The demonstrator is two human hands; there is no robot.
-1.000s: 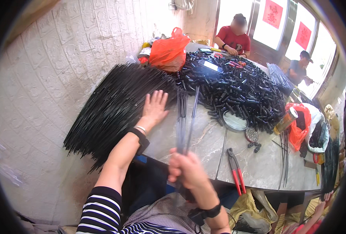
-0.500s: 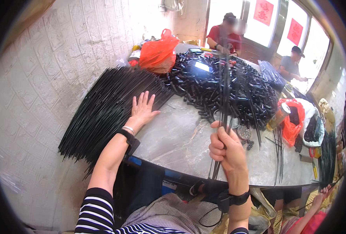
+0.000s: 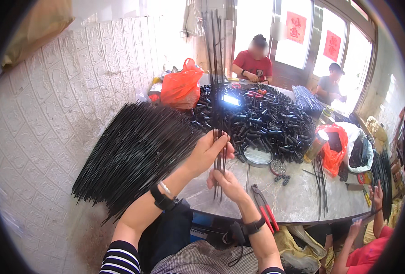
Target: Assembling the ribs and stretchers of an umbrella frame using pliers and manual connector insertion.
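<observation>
A small bundle of thin black rods (image 3: pixel 217 84) stands upright before me, over the table's near edge. My left hand (image 3: pixel 208 153) is closed around it, thumb across the front. Just below, my right hand (image 3: pixel 230 186) grips the same bundle near its lower end. Left of my hands lies a broad heap of similar black rods (image 3: pixel 131 153), side by side on the grey table (image 3: pixel 293 201). Beyond the bundle spreads a big pile of short black tubular pieces (image 3: pixel 280 121). Red-handled cutters (image 3: pixel 265 209) rest on the table to the right of my right hand.
A round tin (image 3: pixel 258 163) and a small dish of tiny parts (image 3: pixel 278 167) sit ahead right. Farther right are loose rods (image 3: pixel 321 187), a jar (image 3: pixel 315 147) and an orange-red bag (image 3: pixel 338 148). Another orange-red bag (image 3: pixel 180 86) stands at the back left. Other people (image 3: pixel 253 64) sit around the table.
My left hand has left the rod heap and taken hold of the bundle. My right hand has moved left with the bundle, lower down on it. The cutters have come into sight.
</observation>
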